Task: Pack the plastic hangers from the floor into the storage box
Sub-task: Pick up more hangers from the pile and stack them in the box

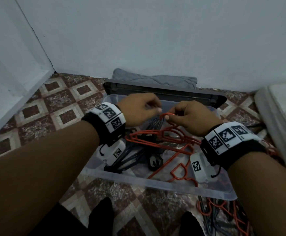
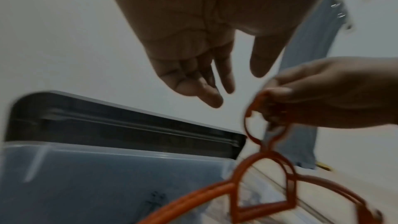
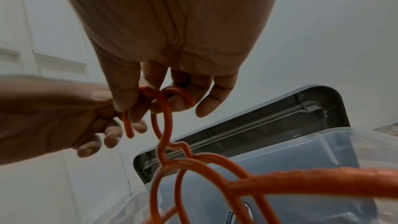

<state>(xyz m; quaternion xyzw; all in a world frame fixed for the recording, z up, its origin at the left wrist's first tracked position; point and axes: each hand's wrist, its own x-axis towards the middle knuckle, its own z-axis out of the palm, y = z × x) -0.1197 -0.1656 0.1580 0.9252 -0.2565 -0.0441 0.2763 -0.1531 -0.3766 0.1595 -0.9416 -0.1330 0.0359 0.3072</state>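
My right hand (image 1: 174, 114) pinches the hooks of two orange plastic hangers (image 1: 157, 133) and holds them tilted over the clear storage box (image 1: 155, 183). The right wrist view shows thumb and fingers of the right hand (image 3: 159, 96) closed round the orange hooks (image 3: 163, 122). My left hand (image 1: 151, 108) hovers just left of the hooks with loosely bent fingers. In the left wrist view the left hand (image 2: 228, 81) holds nothing, apart from the orange hangers (image 2: 264, 175). Dark hangers (image 1: 132, 155) and another orange one lie inside the box.
The box's dark lid (image 1: 164, 92) leans behind it against the wall, with a grey cloth (image 1: 154, 79) beyond. More orange and dark hangers (image 1: 224, 213) lie on the patterned floor at front right. A white padded edge (image 1: 278, 116) stands to the right. Two dark-socked feet (image 1: 101, 212) are below.
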